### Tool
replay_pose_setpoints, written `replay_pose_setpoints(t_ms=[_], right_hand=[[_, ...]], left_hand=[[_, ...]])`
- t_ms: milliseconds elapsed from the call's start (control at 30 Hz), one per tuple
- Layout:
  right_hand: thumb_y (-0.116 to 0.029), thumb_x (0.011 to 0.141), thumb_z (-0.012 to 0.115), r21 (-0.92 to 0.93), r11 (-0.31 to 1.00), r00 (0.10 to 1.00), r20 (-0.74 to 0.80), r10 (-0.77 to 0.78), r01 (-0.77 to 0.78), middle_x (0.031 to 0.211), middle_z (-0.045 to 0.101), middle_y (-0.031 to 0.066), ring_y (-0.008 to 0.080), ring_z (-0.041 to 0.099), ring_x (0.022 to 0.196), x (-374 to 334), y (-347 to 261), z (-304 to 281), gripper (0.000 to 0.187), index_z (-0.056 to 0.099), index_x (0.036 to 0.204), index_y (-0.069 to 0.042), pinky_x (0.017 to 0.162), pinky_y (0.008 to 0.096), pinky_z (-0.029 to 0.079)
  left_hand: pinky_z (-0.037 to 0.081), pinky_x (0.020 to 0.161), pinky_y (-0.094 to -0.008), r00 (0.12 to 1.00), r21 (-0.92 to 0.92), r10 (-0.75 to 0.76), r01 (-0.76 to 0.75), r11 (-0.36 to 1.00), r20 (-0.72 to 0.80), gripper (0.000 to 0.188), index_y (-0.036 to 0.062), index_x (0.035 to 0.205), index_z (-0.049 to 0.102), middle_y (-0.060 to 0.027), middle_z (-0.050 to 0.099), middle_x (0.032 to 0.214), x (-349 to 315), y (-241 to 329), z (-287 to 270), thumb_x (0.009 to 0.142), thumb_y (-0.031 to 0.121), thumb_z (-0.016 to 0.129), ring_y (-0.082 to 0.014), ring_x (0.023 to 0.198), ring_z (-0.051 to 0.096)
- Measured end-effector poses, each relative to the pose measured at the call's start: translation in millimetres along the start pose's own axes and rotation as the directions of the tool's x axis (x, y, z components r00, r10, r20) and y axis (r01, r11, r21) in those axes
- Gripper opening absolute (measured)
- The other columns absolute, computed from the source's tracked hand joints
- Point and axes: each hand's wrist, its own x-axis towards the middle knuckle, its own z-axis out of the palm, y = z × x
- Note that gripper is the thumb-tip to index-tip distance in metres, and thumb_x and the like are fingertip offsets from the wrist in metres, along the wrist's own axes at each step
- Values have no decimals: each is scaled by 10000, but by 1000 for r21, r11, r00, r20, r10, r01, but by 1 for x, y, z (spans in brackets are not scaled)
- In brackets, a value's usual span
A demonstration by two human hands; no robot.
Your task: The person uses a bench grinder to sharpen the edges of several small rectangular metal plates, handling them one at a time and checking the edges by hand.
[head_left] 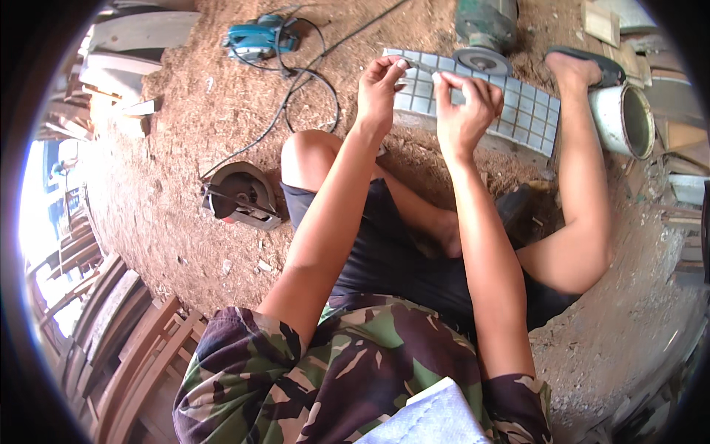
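Both hands are raised over a white-tiled slab [529, 118]. Between them stretches a thin, dark, narrow strip [421, 67]; its exact kind I cannot make out. My left hand [381, 90] pinches one end with thumb and forefinger. At the other end, my right hand [470, 111] has its thumb and curled fingers closed on the strip. Just beyond the slab sits a green bench grinder [486, 29], whose grey wheel [482, 61] is close to the slab's far edge and apart from my hands.
A teal power tool [255, 38] with a looped black cord [336, 100] lies at the far left. Nearer is a circular saw [240, 196]. A white bucket [625, 122] lies tipped beside my right leg. Wooden parts [140, 355] are stacked at left; sawdust [170, 185] covers the ground.
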Motion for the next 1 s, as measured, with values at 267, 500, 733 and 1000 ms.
replay_pose_setpoints(t_ms=[267, 500, 733, 1000], right_hand=[[-267, 796, 892, 33, 847, 848, -40, -529, 530, 832, 679, -80, 182, 642, 986, 11, -147, -96, 145, 764, 842, -218, 1223, 539, 205], [-307, 791, 906, -22, 751, 746, -97, -659, 660, 868, 691, -125, 156, 630, 1035, -4, -194, -141, 176, 785, 916, -277, 1254, 590, 119], [-309, 810, 902, -35, 706, 696, -137, -705, 708, 910, 719, -143, 155, 632, 1055, -10, -210, -174, 198, 773, 958, -283, 1265, 589, 85], [-310, 832, 890, -58, 686, 664, -208, -719, 725, 933, 730, -140, 170, 648, 1079, -18, -223, -207, 185, 756, 954, -271, 1272, 581, 84]], left_hand=[[506, 1024, -462, 823, -607, 255, 132, 784, 508, 357, 143, 1241, 629, -82, 687, 1202, -62, 113, 13, 951, 292, 775, -299, 1186, 609], [522, 1055, -471, 635, -725, 448, 271, 634, 629, 254, 88, 1250, 634, -141, 709, 1204, -112, 151, 31, 1031, 211, 671, -323, 1156, 671], [518, 1060, -491, 544, -735, 544, 227, 639, 640, 283, 80, 1271, 622, -151, 724, 1182, -140, 181, 44, 1025, 207, 680, -308, 1142, 677], [450, 1020, -465, 551, -656, 490, 146, 740, 676, 266, 174, 1221, 714, -78, 763, 1081, -182, 212, 55, 975, 274, 743, -296, 1096, 613]])
